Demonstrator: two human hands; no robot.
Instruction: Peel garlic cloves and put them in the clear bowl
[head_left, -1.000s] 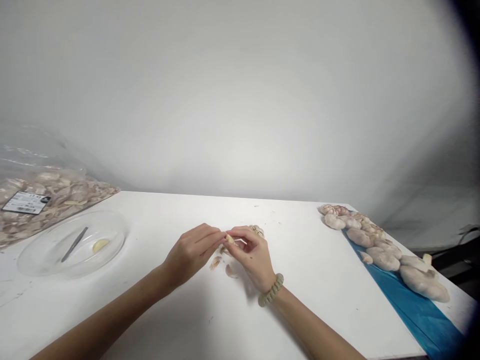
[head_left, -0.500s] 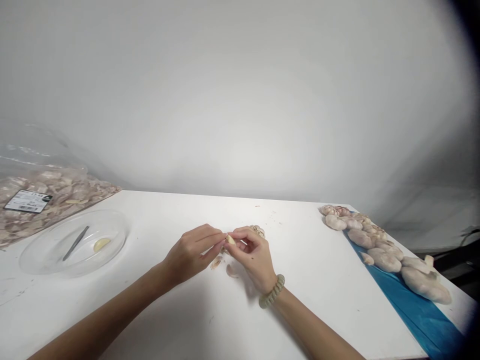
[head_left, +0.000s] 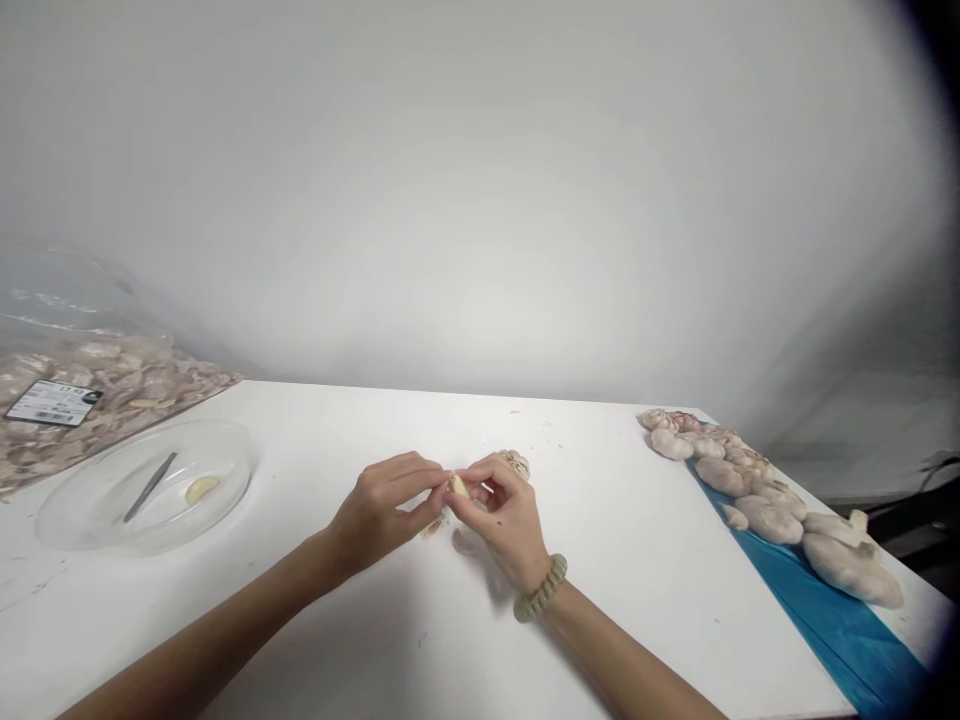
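Above the middle of the white table [head_left: 360, 650], a pale garlic clove [head_left: 458, 486] is pinched between the fingertips of my right hand [head_left: 510, 515]. My left hand [head_left: 386, 505] meets it from the other side, its thumb and fingers closed at the clove's end. Whether a bit of skin is between the left fingertips is too small to tell. Brown peel scraps [head_left: 432, 527] lie under my hands. Another clove [head_left: 463, 541] is on the table beside my right hand, which partly covers it. Part of a garlic bulb [head_left: 515, 462] shows behind my right hand.
At the left, a clear plastic bowl [head_left: 75, 530] holds a small grey knife-like tool [head_left: 150, 488] and a peeled clove [head_left: 202, 489]. Behind it lies a labelled bag of garlic skins [head_left: 127, 380]. Several garlic bulbs [head_left: 769, 518] rest along a blue sheet [head_left: 817, 610] at the right edge.
Both hands have shifted very slightly, still together at the clove. The clove has turned a little in my right fingers. Everything else lies where it was.
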